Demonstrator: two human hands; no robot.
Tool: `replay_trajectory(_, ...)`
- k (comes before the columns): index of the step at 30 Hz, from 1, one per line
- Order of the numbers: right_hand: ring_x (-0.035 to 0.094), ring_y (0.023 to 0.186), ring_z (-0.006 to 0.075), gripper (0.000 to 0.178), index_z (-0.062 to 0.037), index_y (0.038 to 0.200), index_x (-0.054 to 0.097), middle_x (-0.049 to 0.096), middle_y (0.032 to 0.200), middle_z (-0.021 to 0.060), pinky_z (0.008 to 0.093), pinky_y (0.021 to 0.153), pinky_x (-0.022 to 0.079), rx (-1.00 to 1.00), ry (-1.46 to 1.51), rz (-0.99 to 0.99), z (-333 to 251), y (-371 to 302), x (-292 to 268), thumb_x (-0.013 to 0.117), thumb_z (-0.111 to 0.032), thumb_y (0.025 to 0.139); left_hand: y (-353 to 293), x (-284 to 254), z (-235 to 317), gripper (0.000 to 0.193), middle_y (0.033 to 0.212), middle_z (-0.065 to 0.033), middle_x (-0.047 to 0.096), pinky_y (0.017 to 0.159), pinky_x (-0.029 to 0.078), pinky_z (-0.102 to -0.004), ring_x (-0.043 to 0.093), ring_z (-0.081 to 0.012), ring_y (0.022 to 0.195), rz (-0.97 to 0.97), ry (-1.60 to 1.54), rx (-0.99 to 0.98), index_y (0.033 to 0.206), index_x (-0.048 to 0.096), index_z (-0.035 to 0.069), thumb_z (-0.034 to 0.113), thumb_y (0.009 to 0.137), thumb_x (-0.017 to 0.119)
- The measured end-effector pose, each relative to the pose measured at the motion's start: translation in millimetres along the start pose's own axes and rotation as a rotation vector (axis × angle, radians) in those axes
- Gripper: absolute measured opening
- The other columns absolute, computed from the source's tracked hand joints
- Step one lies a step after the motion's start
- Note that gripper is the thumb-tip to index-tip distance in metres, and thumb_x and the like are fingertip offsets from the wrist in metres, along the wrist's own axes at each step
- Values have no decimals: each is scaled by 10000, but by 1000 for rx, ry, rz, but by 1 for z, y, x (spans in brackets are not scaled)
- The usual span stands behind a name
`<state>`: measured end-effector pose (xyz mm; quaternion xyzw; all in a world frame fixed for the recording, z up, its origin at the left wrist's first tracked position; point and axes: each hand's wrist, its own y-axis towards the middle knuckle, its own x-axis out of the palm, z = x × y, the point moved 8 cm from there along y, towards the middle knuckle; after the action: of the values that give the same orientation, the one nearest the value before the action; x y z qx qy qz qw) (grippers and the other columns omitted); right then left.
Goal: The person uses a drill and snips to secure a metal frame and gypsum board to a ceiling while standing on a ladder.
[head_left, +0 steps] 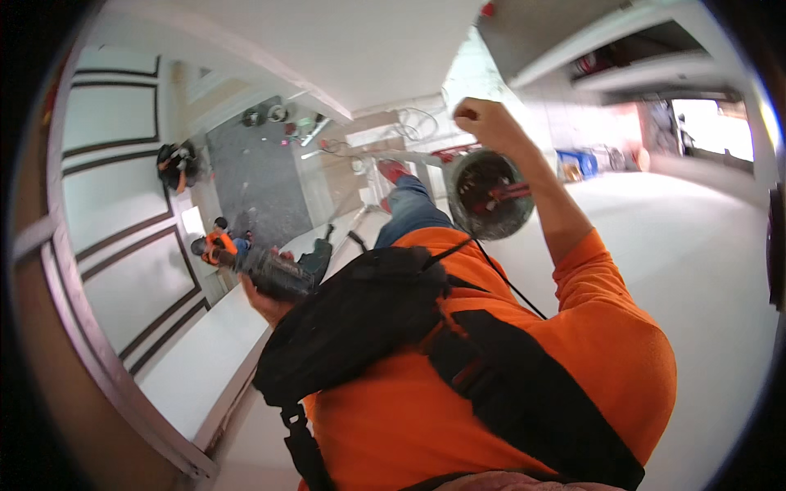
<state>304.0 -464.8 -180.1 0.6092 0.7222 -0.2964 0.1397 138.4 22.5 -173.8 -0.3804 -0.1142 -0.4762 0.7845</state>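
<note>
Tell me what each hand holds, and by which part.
Left hand grips a dark power tool around its body; right hand is fisted, contents cannot be told.

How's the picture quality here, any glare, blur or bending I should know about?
Head view: strong fisheye bending, with the wall panels curving and black corners at the rim; the bright opening at upper right is blown out; the power tool in one hand looks soft with blur; the raised fist is fairly sharp.
</note>
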Motion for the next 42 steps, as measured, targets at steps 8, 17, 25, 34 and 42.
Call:
replay_trajectory(8, 671, 872, 352, 229, -88, 933, 744, 715, 929, 155, 434, 808, 534, 289, -263, -174, 161, -106, 55, 574, -162, 798, 4, 5, -14, 731, 1072, -185, 616, 836, 517, -522, 638, -392, 909, -93, 15, -162, 1326, 498, 68, 670, 910, 487)
replay_trajectory(17, 669, 1000, 379, 233, -2, 977, 704, 697, 977, 229, 464, 839, 553, 596, -447, -76, 242, -65, 123, 533, -115, 864, -2, 6, -12, 728, 1092, -194, 612, 830, 529, -531, 640, -394, 912, 48, 196, -115, 1337, 482, 67, 666, 926, 457)
replay_trajectory(25, 692, 1007, 319, 246, -39, 996, 714, 708, 1058, 173, 422, 831, 573, 736, -572, -36, 262, -57, 145, 544, -184, 894, -7, 14, -16, 733, 1119, -202, 602, 852, 524, -559, 633, -405, 958, -86, 38, -185, 1351, 471, 72, 659, 912, 499)
replay_trajectory(34, 696, 1000, 306, 222, -115, 1017, 733, 707, 1059, 176, 420, 820, 571, 537, -694, -158, 260, -41, 161, 558, -154, 887, -5, 6, -12, 742, 1126, -204, 598, 857, 523, -567, 625, -411, 985, -106, 43, -210, 1362, 458, 72, 650, 902, 531)
replay_trajectory(42, 654, 1078, 360, 346, -14, 1077, 709, 677, 1115, 243, 444, 885, 539, 764, -481, -235, 254, -52, 122, 602, -217, 817, -2, 16, -12, 755, 1107, -198, 601, 823, 533, -545, 624, -406, 976, -101, 50, -193, 1349, 462, 63, 661, 892, 531)
